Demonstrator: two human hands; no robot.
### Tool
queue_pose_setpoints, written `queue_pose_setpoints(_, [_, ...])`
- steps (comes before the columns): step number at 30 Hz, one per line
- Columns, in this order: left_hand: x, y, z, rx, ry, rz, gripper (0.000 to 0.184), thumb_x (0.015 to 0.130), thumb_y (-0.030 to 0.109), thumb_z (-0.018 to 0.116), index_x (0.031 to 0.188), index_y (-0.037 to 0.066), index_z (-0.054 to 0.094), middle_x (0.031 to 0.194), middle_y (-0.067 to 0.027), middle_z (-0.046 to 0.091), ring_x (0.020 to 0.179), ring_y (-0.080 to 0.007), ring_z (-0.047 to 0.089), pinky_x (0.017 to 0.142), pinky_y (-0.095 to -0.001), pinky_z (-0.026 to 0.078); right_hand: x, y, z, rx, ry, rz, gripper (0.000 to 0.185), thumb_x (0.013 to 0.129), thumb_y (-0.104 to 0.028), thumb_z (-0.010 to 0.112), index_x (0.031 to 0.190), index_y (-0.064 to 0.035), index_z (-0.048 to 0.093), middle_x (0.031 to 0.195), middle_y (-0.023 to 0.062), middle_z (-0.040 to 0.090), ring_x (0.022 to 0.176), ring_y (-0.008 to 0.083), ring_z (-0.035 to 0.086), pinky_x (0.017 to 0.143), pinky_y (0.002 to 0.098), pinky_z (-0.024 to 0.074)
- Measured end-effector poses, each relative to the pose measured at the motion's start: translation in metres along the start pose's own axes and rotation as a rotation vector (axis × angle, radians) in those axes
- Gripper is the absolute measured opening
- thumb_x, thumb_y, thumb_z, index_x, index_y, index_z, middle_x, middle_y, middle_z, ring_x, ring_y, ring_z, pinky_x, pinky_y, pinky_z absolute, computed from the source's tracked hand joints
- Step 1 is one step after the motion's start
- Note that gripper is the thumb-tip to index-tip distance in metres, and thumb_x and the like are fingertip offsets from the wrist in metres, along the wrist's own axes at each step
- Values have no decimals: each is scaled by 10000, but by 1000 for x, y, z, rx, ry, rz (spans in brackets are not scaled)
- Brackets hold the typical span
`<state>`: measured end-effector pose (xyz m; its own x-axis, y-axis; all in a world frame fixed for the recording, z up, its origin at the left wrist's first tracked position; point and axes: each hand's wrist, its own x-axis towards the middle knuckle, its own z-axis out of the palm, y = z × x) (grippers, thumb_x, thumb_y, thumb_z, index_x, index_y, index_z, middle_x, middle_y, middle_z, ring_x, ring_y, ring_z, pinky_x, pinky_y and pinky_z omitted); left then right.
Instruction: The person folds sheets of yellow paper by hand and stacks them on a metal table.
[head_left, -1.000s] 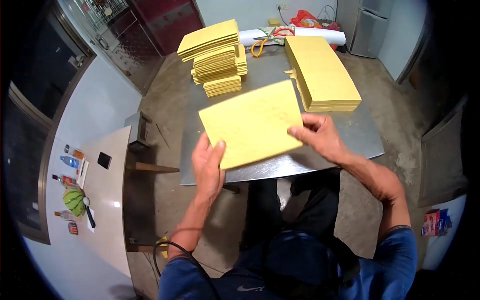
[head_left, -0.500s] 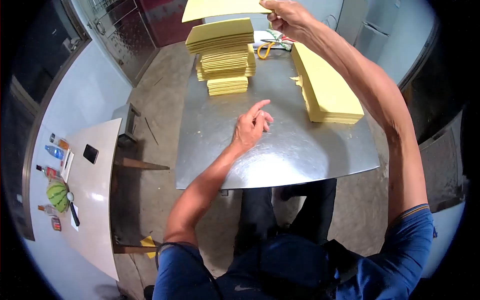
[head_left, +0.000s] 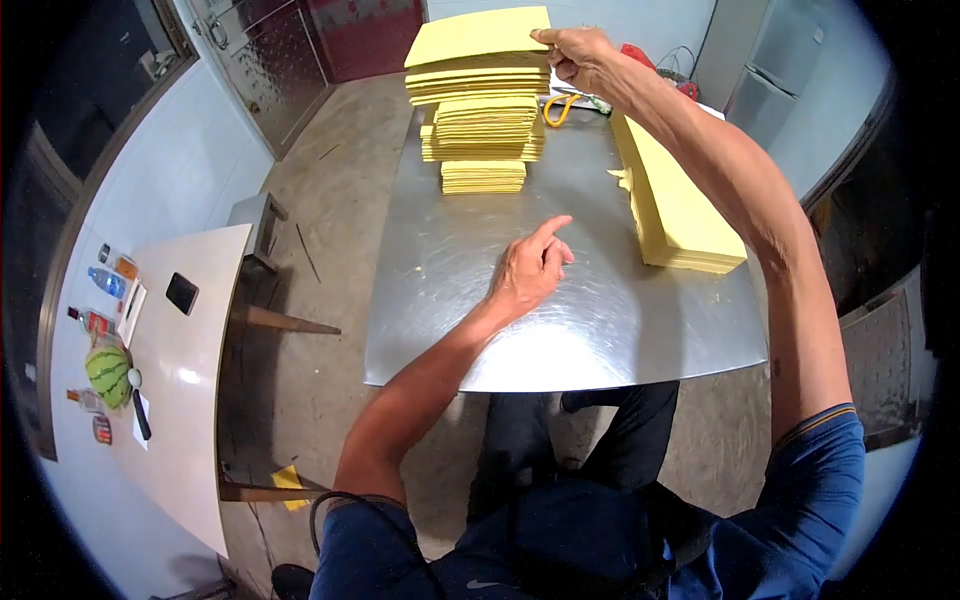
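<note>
My right hand (head_left: 578, 52) pinches the right corner of a yellow sheet (head_left: 478, 35). That sheet is over the top of a tall stack of yellow sheets (head_left: 486, 116), its left side resting on or close to the pile. In front of the stack, my left hand (head_left: 530, 268) hovers over the metal table (head_left: 440, 300) with its index finger stretched out and the others loosely curled. It holds nothing. Under my right forearm lies a long block of yellow sheets (head_left: 685, 205) with a torn scrap at its left edge.
Yellow-handled scissors (head_left: 560, 110) lie behind the stack. To the left, a pale table (head_left: 180, 370) bears a watermelon (head_left: 107, 375), a phone (head_left: 182, 293), a black-handled knife (head_left: 141, 415) and several bottles. A yellow scrap (head_left: 290, 487) lies on the floor.
My right hand has brought the yellow sheet down onto or near the top of the stack. The left hand stays over the table, and the whole view has shifted slightly.
</note>
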<state>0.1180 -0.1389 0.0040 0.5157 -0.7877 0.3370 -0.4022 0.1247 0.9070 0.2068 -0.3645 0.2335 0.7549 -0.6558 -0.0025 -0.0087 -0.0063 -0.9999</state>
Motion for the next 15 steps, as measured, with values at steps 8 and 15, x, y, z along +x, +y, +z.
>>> queue_pose_setpoints(8, [0, -1, 2, 41, 19, 2, 445, 1069, 113, 521, 1502, 33, 590, 933, -118, 795, 734, -241, 753, 757, -402, 612, 7, 7, 4, -14, -17, 43, 220, 981, -135, 831, 841, -52, 684, 686, 34, 607, 521, 88, 405, 440, 253, 242])
queue_pose_setpoints(15, [1, 0, 1, 96, -8, 2, 451, 1070, 127, 512, 1507, 38, 584, 948, -124, 799, 772, -258, 774, 782, -414, 616, 15, 15, -5, -46, -55, 17, 256, 961, -156, 856, 797, -74, 678, 657, 11, 571, 531, 73, 413, 441, 244, 227])
